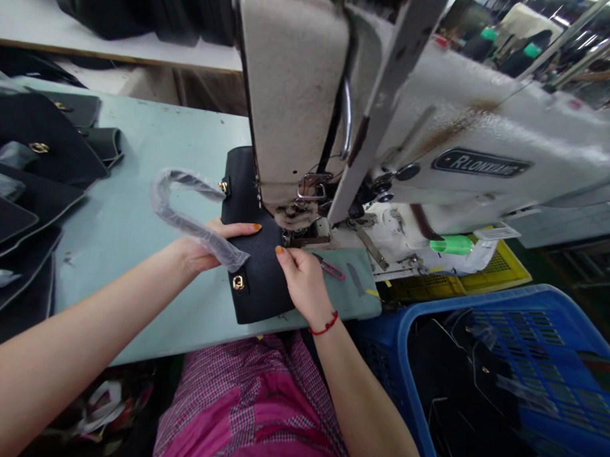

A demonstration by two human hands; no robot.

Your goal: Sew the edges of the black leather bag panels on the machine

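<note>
A black pebbled-leather handbag (253,267) lies on the pale green table (138,143), with its far end under the sewing machine's presser foot (290,216). My left hand (207,248) holds the bag's near side, and a plastic-wrapped handle (185,214) arches over that hand. My right hand (303,280) grips the bag close to the needle area, with a red cord around its wrist. Gold metal fittings (238,283) sit on the bag's edge. Small red-handled snips (329,268) lie on a grey-green mat (350,287) just right of my right hand.
A white RLOMYANG sewing machine (413,119) rises over the table's right side. Stacked black bags (29,172) lie at the left. A blue crate (494,375) holds black pieces at lower right, with a yellow crate (463,281) behind it. Shelves stand behind.
</note>
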